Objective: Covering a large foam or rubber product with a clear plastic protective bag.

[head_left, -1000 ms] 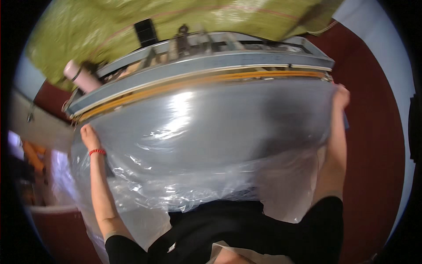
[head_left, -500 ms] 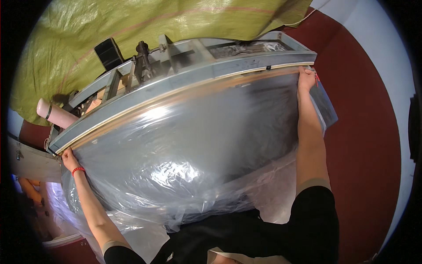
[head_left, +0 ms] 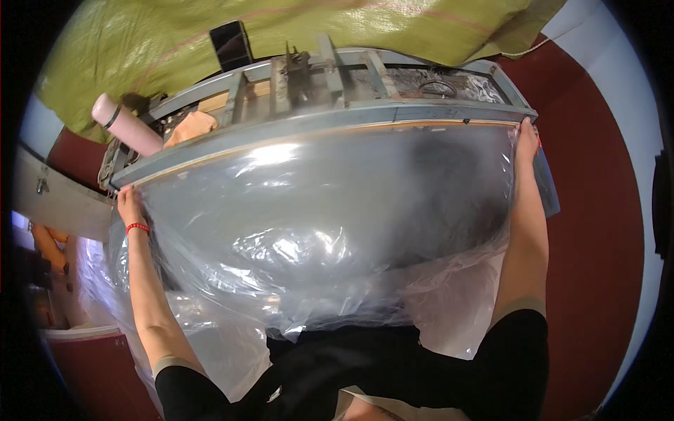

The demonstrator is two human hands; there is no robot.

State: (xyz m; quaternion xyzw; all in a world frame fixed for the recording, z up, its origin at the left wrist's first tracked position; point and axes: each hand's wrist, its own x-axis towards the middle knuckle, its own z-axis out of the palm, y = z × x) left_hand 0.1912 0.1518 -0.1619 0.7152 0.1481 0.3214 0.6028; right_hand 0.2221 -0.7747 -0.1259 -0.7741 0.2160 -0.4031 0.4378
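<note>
A wide sheet of clear plastic film (head_left: pixel 302 203) stretches between my two hands and shines with glare. My left hand (head_left: pixel 128 205) is closed on its left far corner, close against the left end of a grey metal frame (head_left: pixel 316 126). At the frame's right end, my right hand (head_left: pixel 526 144) pinches the other far corner. Along the frame's near side runs a thin pale strip (head_left: pixel 281 142), with the film's far edge lying beside it. Nearer my body the film hangs loose in wrinkles. My fingertips are partly hidden.
Behind the frame's front bar are crossbars, a dark metal fitting (head_left: pixel 298 70), a pink bottle (head_left: pixel 126 125) and an orange cloth (head_left: pixel 191 128). A black phone (head_left: pixel 230 45) leans by a yellow-green woven sheet (head_left: pixel 393 28). A pale panel (head_left: pixel 60 193) stands at left.
The view has turned, so the frame sits more level and farther right in it. Both hands still grip the film's corners at the frame's ends.
</note>
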